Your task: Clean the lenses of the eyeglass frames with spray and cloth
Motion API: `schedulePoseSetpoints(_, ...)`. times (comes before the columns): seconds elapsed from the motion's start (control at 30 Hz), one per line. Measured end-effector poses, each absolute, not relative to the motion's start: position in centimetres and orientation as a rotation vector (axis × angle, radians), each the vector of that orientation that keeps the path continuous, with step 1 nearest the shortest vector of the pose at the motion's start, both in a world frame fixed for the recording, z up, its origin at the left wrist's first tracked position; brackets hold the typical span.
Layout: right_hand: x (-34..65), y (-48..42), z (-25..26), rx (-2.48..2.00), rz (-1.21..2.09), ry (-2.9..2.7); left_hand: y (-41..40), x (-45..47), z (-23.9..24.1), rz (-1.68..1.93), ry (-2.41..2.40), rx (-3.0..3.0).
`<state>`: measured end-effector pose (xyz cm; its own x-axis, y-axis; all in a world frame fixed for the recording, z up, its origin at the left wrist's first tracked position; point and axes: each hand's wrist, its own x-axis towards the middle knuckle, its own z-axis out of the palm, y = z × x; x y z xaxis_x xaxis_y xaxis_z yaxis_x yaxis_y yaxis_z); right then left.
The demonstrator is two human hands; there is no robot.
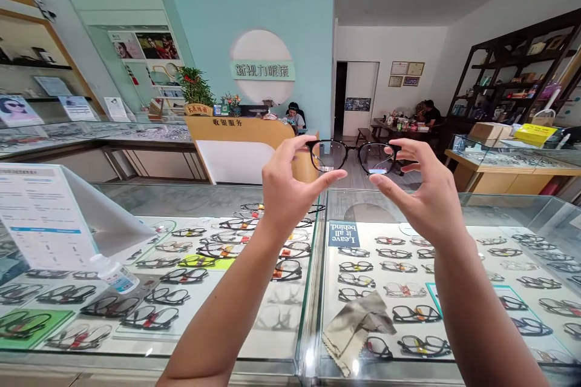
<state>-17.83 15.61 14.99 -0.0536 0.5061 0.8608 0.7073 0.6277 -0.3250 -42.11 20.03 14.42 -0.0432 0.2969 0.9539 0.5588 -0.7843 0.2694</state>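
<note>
A pair of black-framed eyeglasses [353, 148] is held up level in front of me, above the glass display cases. My left hand [290, 178] grips its left end between thumb and fingers, and my right hand [420, 184] grips the right end the same way. Both lenses are clear, and the shop shows through them. Below my right forearm, a beige cleaning cloth [356, 329] lies crumpled on the glass top. A small white bottle [115, 274] with a blue label lies tilted on the left case.
Glass display cases [313, 314] with many eyeglasses inside spread below my arms. A folded white sign [40, 217] stands at left. Beyond are a wooden reception counter [242, 132] with a seated person [294, 115], and another person [430, 114] at a dark table.
</note>
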Motion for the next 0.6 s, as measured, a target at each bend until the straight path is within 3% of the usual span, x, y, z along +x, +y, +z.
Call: schedulePoseSetpoints(0.6, -17.9, 16.6, 14.8, -1.123, -0.161, -1.644, 22.9, -42.0, 12.9, -2.189, -1.003, -2.219)
